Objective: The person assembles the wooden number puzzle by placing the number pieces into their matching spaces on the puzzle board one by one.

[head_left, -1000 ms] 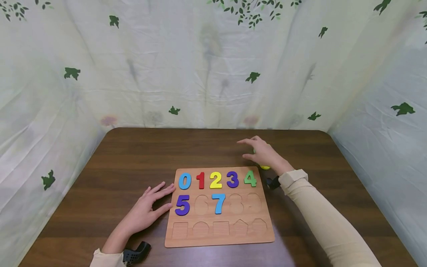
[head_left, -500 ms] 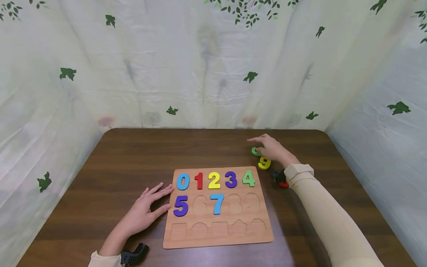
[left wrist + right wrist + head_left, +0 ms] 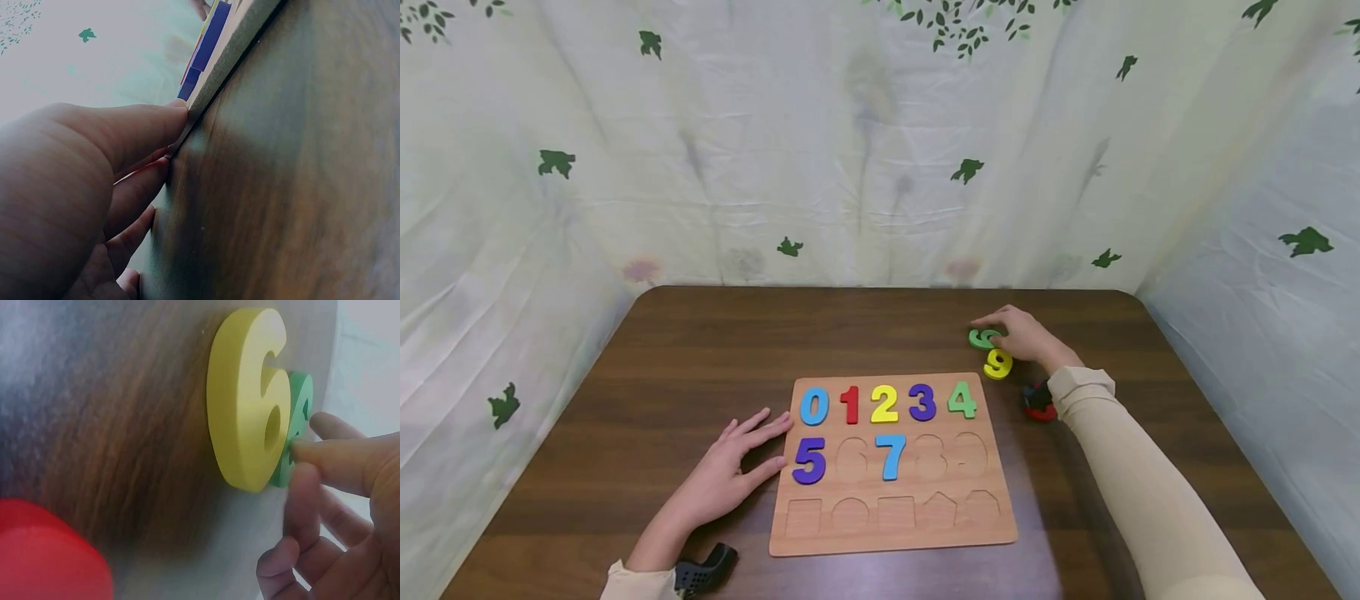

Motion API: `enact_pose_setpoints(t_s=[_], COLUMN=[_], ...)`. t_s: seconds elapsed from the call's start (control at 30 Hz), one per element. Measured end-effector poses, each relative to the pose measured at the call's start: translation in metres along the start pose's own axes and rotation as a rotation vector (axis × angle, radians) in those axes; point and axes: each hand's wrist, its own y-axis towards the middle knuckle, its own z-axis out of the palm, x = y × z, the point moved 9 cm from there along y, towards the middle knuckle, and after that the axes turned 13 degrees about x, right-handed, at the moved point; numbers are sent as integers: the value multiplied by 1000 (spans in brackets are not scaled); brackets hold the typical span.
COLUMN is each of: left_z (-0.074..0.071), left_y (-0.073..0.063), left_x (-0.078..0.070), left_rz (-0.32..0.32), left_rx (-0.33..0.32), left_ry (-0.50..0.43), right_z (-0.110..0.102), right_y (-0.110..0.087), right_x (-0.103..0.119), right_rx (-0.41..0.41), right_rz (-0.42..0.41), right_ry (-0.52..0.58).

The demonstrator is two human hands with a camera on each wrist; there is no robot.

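A wooden number board (image 3: pixel 895 533) lies on the table, with coloured numbers 0 to 5 and a blue 7 (image 3: pixel 891 457) in it. My left hand (image 3: pixel 722 479) rests at its left edge, fingers spread. In the left wrist view, the thumb (image 3: pixel 147 128) and fingertips touch the board's side. Beyond the board's far right corner, my right hand (image 3: pixel 1026 335) has thumb and index finger at opposite sides of a green number (image 3: pixel 982 338), pinching it. A yellow 9 (image 3: pixel 997 364) lies just in front of it. In the right wrist view the yellow piece partly covers the green number (image 3: pixel 303 394).
A red number (image 3: pixel 1040 412) lies under the right wrist, partly hidden by the black wrist camera (image 3: pixel 1033 393). Outlined recesses show in the board's middle and front rows. A printed curtain (image 3: pixel 850 167) stands behind the brown table (image 3: pixel 737 333).
My right hand has drawn back to the right, bringing its thumb and index finger together around the green number. The yellow 9 and red number have come into view. The left hand stays put.
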Motion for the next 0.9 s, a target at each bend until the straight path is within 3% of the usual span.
enact_pose_setpoints(t_s=[0.27,0.9], left_z=[-2,1], left_y=[-1,2], left_x=[-2,-1], left_rz=[1,-1], left_rx=[-4,-1], left_ry=[7,11], right_z=[-1,-3], right_y=[6,-4], right_x=[-13,-47], right_rx=[-14,-22], right_rz=[-17,75], right_ry=[66,184])
